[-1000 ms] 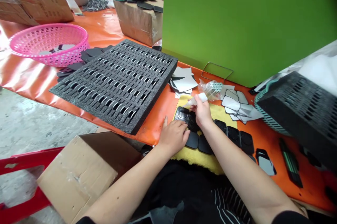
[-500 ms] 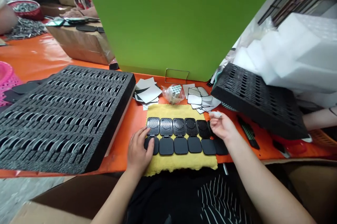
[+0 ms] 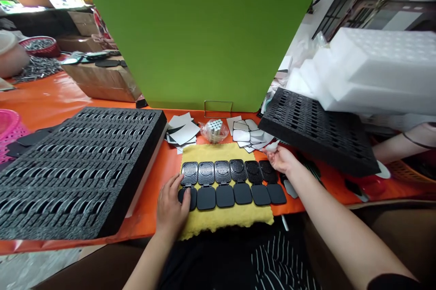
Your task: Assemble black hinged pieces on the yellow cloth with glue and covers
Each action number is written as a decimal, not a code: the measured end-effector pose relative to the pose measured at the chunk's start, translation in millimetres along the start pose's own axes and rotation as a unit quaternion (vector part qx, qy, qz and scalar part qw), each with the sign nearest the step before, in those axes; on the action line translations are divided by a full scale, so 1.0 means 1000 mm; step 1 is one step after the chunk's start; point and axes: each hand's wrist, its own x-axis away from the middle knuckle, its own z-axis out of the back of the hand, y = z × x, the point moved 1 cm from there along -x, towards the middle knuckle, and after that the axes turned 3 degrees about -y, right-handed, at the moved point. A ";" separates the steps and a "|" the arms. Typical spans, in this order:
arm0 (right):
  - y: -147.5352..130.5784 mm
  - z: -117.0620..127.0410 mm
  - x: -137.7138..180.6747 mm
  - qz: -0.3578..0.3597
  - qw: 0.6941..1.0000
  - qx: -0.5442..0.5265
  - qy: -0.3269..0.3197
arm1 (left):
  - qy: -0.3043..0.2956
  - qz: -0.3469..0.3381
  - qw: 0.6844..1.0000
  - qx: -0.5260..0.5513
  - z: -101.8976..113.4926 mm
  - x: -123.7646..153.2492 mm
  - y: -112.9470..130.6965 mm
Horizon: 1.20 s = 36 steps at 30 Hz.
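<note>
Several open black compact cases (image 3: pixel 231 183) lie in a row on a yellow cloth (image 3: pixel 218 217) at the near edge of the orange table. My left hand (image 3: pixel 170 206) rests flat, fingers spread, on the leftmost case. My right hand (image 3: pixel 281 158) is at the row's right end, fingers closed round a small white tube (image 3: pixel 272 146). Behind the cloth lie loose mirror pieces (image 3: pixel 248 135) and a clear bag of small metal parts (image 3: pixel 214 130).
A large black slotted foam tray (image 3: pixel 75 162) lies at left, another black foam tray (image 3: pixel 316 131) tilts at right under white foam blocks (image 3: pixel 374 72). A green board (image 3: pixel 204 31) stands behind. A cardboard box (image 3: pixel 102 81), a pink basket (image 3: pixel 7 126) and another person's arm (image 3: pixel 402 144) are around.
The view has swung right and up. My right hand with the white tube moved from the row's left end to its right end. My left hand stays on the leftmost case.
</note>
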 end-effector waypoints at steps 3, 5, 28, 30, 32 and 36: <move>0.010 0.010 0.019 0.037 0.999 0.007 0.004 | 0.013 -0.007 1.000 -0.010 0.001 0.001 0.000; 0.016 0.019 0.041 0.117 0.990 0.075 0.020 | 0.034 -0.012 0.999 -0.014 0.001 0.001 0.000; -0.120 -0.077 0.051 0.370 0.239 0.895 0.070 | 0.080 -0.049 0.995 -0.034 0.001 0.004 -0.003; -0.115 -0.083 0.052 0.361 0.229 0.901 0.077 | 0.079 -0.062 0.994 -0.032 0.002 0.004 -0.002; -0.114 -0.083 0.052 0.353 0.230 0.903 0.081 | 0.091 -0.071 0.993 -0.035 0.004 0.004 0.000; -0.119 -0.069 0.062 0.395 0.251 0.872 0.142 | 0.093 -0.070 0.993 -0.015 0.007 0.004 0.016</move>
